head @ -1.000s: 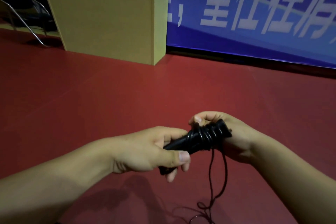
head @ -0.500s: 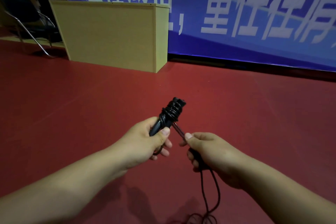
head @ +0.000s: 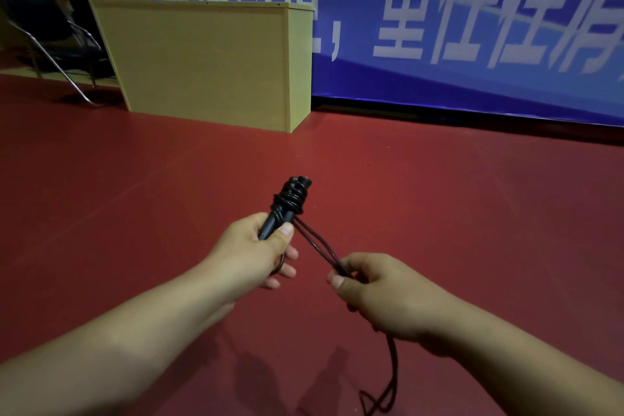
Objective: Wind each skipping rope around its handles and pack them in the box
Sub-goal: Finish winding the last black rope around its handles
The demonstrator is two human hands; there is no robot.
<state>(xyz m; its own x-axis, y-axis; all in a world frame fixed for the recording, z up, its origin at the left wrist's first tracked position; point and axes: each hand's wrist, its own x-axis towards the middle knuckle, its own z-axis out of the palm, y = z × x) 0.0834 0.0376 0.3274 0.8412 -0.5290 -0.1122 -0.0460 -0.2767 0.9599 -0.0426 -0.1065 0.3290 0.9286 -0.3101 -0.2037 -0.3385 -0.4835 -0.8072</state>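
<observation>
1. Left hand (head: 251,248) clenches the handles (head: 287,204) upright at centre, steadying the coils.
2. Right hand (head: 378,294) pinches the doubled rope (head: 319,243) near right, taut for the next wrap.

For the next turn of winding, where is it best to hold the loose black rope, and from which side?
Probably pinch the doubled rope between the right hand and the handles, coming from the right. There both strands run taut and side by side; lower down they hang slack. The left hand grips the handles' lower end.

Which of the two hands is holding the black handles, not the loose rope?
The left hand grips the black handles; the right hand only pinches the thin dark rope.
</observation>
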